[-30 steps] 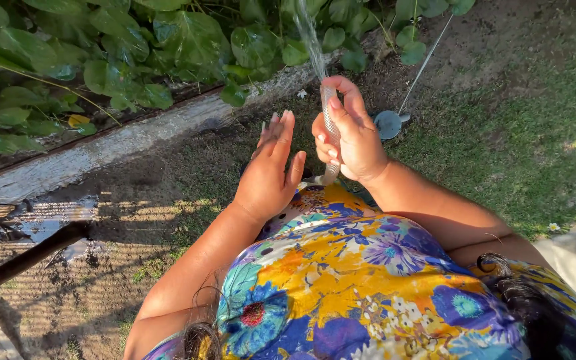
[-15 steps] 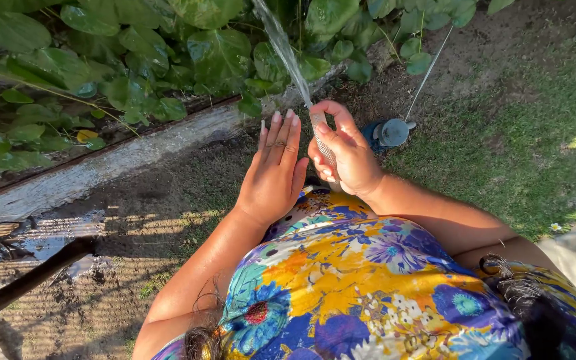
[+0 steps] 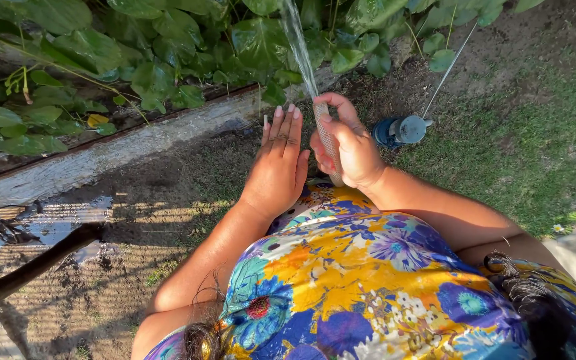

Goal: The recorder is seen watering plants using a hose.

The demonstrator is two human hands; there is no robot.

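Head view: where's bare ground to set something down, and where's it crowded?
Free: the grass right of the blue-grey sprinkler, and the dirt strip between the concrete edging and the left hand. Crowded: the leafy bed past the edging, and around the right hand gripping the hose.

Leafy plants (image 3: 168,53) and kerb (image 3: 121,143) block ahead, seemingly.

no packages, labels, signs or screens (only garden ground).
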